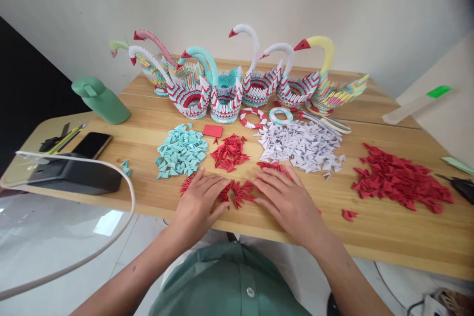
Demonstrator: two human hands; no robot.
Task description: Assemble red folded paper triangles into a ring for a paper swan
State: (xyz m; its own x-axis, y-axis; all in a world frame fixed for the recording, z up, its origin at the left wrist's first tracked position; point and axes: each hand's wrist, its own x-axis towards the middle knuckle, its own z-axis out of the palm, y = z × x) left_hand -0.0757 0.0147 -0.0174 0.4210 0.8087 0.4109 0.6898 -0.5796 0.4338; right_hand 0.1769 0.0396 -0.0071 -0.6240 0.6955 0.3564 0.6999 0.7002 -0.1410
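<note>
red paper chain (239, 194) curves just nearer me than the small red pile (230, 152). my left hand (200, 198) covers part of it, my right hand (286, 201) lies over loose red pieces (274, 165) right of that pile; whether either pinches i cannot tell. pressing unevenly could spring its folds apart.

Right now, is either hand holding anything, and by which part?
It cannot be told: the left hand lies palm-down over spiky red paper, the right hand over red pieces, hiding any grip.
</note>
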